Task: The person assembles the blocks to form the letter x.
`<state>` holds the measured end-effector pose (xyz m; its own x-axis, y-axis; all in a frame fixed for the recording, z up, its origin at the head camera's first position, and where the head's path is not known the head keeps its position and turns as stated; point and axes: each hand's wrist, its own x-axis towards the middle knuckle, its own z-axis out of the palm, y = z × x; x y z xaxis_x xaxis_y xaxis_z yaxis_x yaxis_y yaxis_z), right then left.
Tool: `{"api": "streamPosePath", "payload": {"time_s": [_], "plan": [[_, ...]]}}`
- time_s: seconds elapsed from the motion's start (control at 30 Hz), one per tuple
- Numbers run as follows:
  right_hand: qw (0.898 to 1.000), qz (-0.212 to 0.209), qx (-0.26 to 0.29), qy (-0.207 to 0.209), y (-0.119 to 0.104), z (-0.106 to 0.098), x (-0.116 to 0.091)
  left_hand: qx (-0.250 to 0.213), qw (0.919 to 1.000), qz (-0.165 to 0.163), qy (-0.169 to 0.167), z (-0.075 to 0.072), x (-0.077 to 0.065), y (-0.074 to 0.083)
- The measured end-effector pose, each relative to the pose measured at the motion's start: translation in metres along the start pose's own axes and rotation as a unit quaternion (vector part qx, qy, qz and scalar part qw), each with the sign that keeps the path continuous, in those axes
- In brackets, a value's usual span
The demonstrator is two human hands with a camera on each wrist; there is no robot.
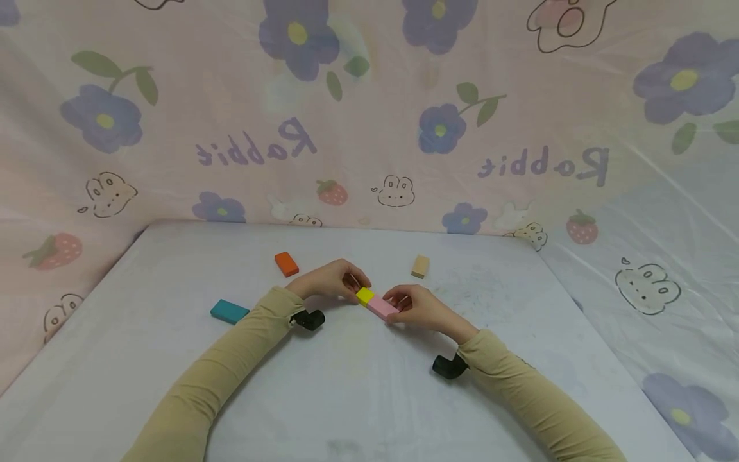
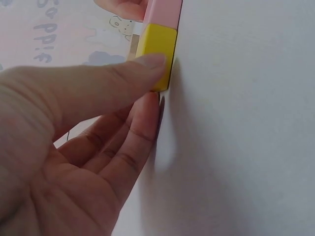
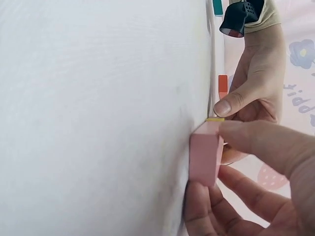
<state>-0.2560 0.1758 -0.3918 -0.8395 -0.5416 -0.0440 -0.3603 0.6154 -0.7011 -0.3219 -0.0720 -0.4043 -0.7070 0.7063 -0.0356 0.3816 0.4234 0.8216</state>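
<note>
A yellow block (image 1: 365,296) and a pink block (image 1: 382,307) lie end to end on the white table, in line with each other. My left hand (image 1: 333,280) pinches the yellow one; in the left wrist view its thumb presses the side of the yellow block (image 2: 158,42) and the fingertips sit at its near end. With thumb and fingers, my right hand (image 1: 426,309) grips the pink block, and the right wrist view shows its fingertips around the end of the pink block (image 3: 204,156).
On the white table (image 1: 358,391), a teal block (image 1: 229,311) lies by the left forearm. Farther back are an orange block (image 1: 286,264) at left and a pale wooden block (image 1: 420,266) at right. Patterned cloth (image 1: 369,128) hangs behind the table.
</note>
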Motion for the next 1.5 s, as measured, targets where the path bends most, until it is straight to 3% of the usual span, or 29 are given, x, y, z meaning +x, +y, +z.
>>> {"api": "streamPosePath", "payload": {"time_s": [0.4,0.73,0.97,1.27,1.5], "plan": [[0.999,0.031,0.029,-0.011,-0.001,-0.004,0.004,-0.008,1.0,-0.001,0.003,-0.003,-0.005,-0.003],[0.999,0.026,0.037,-0.011,0.005,-0.003,0.007,-0.011,0.9998,0.0,0.018,-0.007,-0.018,-0.004],[0.998,0.026,0.051,-0.013,0.006,-0.002,0.004,-0.001,0.9995,0.015,0.026,-0.016,-0.037,0.0],[0.998,0.019,0.051,-0.017,0.004,-0.003,0.004,-0.025,0.9979,0.024,0.055,-0.037,-0.067,-0.003],[0.999,0.021,0.041,-0.015,0.0,-0.005,0.005,-0.008,0.9946,0.034,0.097,-0.057,-0.095,-0.005]]}}
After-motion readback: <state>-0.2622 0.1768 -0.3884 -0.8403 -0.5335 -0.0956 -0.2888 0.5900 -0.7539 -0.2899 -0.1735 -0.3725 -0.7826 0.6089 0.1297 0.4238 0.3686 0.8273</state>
